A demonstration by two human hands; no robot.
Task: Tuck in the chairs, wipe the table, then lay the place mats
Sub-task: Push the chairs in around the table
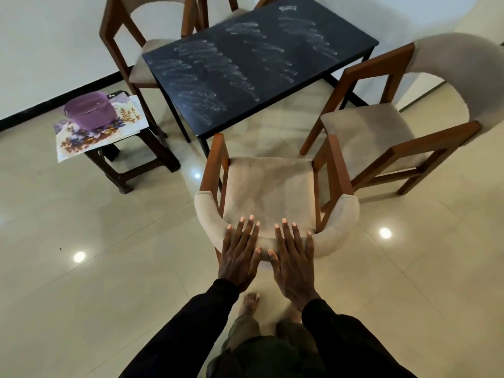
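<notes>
Black worktop (272, 42): streaked with pale smears (207, 77) across most of its top.
Near chair (270, 184): stood just off the worktop's near end, seat facing it, not tucked under.
Left grip (238, 255): lay flat on the near chair's padded backrest (338, 222), fingers straight and slightly spread.
Right grip (296, 263): lay flat beside it on the same backrest, fingers straight, the two thumbs nearly meeting.
Right chair (368, 132): pulled out at an angle, apart from the worktop's right side.
Left chair (136, 72): close at the left side, part of its seat hidden by the worktop.
Mats (81, 140): floral, lay on a dark stool (136, 165) left of the worktop, with a purple bundle (90, 110) on top.
Floor (81, 214): glossy pale tiles.
</notes>
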